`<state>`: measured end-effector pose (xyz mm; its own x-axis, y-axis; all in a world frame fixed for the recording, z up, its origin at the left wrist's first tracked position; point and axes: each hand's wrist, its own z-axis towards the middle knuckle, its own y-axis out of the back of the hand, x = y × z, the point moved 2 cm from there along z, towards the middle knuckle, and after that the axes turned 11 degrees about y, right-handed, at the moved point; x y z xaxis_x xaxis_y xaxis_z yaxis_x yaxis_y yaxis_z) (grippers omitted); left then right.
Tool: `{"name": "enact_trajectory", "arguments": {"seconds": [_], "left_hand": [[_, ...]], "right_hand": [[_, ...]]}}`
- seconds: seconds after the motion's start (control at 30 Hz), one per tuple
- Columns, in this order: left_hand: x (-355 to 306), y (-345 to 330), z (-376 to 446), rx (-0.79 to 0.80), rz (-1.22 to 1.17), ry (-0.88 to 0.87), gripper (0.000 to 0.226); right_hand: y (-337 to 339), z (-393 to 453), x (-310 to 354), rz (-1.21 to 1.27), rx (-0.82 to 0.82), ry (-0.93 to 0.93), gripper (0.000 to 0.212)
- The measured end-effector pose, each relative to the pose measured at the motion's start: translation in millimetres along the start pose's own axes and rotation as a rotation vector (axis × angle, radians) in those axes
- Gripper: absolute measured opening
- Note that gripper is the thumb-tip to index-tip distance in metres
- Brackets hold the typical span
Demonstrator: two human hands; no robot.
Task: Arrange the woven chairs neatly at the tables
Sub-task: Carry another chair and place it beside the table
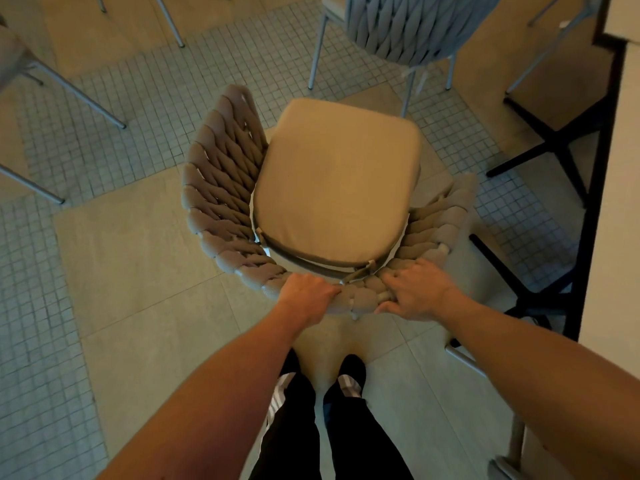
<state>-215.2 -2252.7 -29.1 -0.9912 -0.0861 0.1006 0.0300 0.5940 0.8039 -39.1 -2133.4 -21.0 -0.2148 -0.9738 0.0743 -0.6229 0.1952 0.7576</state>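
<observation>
Tiled café floor, one woven chair (221, 188) out in the aisle.
Its back rim is clasped by left hand (308, 296) and right hand (415, 292); it stands left of the black table base (554, 147), where a skewed push could snag a leg.

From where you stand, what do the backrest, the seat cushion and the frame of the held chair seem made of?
The backrest looks like thick matte cord or fabric tubing, grey-beige, plaited in fat strands. The seat cushion seems beige textile over padding: smooth, rounded edges. The frame is probably painted metal: a thin, pale grey bar.
</observation>
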Motion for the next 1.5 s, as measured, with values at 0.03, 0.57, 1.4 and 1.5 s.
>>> {"name": "enact_trajectory", "arguments": {"seconds": [0.03, 0.57, 1.4, 1.5], "left_hand": [[7, -2, 0, 0.003, 0.020, -0.016, 0.047], [124, 4, 7, -0.053, 0.137, 0.296, 0.052], [-35, 23, 9, 0.003, -0.232, 0.070, 0.030], [-27, 21, 7, 0.020, -0.138, 0.009, 0.033]], "right_hand": [[0, 3, 7, 0.030, -0.006, -0.021, 0.075], [48, 78, 95, 0.534, -0.102, -0.233, 0.082], [-4, 5, -25, 0.088, -0.006, -0.107, 0.082], [0, 5, -13, 0.082, -0.009, -0.119, 0.076]]}}
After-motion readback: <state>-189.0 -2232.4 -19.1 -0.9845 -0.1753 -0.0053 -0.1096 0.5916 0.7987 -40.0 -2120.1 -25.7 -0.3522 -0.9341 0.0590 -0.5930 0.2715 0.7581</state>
